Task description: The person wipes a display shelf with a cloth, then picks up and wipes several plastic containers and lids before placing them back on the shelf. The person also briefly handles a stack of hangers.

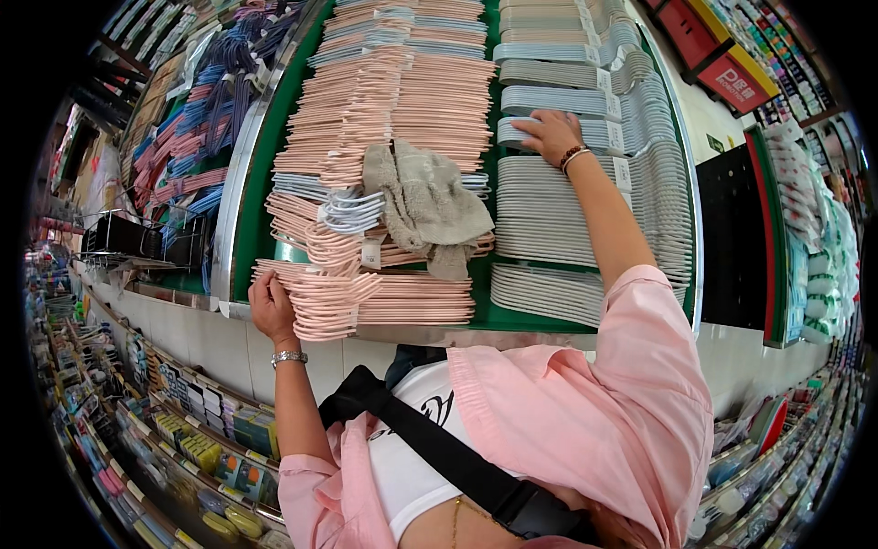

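Observation:
My left hand [271, 302] is at the near left corner of the display bin, its curled fingers against the ends of a stack of pink clothes hangers [418, 298]. Whether it grips them is hidden. Farther off on the right, my right hand [554, 137] lies with spread fingers on a bundle of light blue hangers [514, 132]. Closer to me than that hand are rows of grey hangers [549, 206]. A crumpled grey-beige cloth [432, 206] lies over the pink hangers in the middle, beside several pale blue hanger hooks [353, 211].
The green-lined bin has a metal rim [236, 178]. Left of it lie bundled blue, pink and purple hangers [192, 130] and a wire basket [144, 240]. A black panel [730, 240] stands at the right. Stocked shelves [206, 439] curve around behind me.

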`<action>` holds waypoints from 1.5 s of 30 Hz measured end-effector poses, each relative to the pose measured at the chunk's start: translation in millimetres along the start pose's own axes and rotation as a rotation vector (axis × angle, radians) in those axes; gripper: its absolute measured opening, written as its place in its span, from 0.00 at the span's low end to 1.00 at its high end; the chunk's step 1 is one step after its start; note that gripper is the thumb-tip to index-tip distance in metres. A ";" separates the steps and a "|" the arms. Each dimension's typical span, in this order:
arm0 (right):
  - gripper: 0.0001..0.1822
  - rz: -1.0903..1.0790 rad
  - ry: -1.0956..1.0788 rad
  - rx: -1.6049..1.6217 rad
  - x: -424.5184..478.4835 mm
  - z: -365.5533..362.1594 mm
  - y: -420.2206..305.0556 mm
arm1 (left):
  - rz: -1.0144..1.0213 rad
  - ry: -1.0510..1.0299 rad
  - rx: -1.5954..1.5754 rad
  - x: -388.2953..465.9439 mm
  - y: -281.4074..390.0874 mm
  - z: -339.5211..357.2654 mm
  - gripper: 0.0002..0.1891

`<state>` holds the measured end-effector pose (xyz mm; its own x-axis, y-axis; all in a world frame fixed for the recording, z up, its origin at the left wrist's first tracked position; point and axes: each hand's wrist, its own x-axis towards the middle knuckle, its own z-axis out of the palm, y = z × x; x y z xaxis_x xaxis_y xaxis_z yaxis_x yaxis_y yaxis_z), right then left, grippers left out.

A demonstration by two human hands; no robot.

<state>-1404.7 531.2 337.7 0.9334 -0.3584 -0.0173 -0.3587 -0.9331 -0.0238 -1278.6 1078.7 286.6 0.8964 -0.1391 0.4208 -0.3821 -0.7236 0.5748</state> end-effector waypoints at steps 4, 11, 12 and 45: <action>0.21 -0.006 0.020 -0.028 0.7 0.7 -5.3 | 0.042 0.041 0.012 -1.3 -0.8 0.8 0.09; 0.23 -0.069 0.135 0.578 -6.4 -3.8 -40.1 | 0.053 0.046 0.011 0.4 3.8 1.3 0.08; 0.25 -0.142 0.161 0.846 -10.8 -11.1 -56.3 | 0.043 0.046 0.013 -0.8 2.5 0.5 0.08; 0.33 -0.061 0.354 0.515 -171.6 -5.7 -264.7 | 0.716 -0.520 -0.094 0.6 67.0 -12.3 0.45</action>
<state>-1469.8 839.5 352.6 0.8665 -0.3753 0.3292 -0.1806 -0.8505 -0.4940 -1306.5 1038.5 334.0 0.4151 -0.8428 0.3425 -0.8864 -0.2901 0.3607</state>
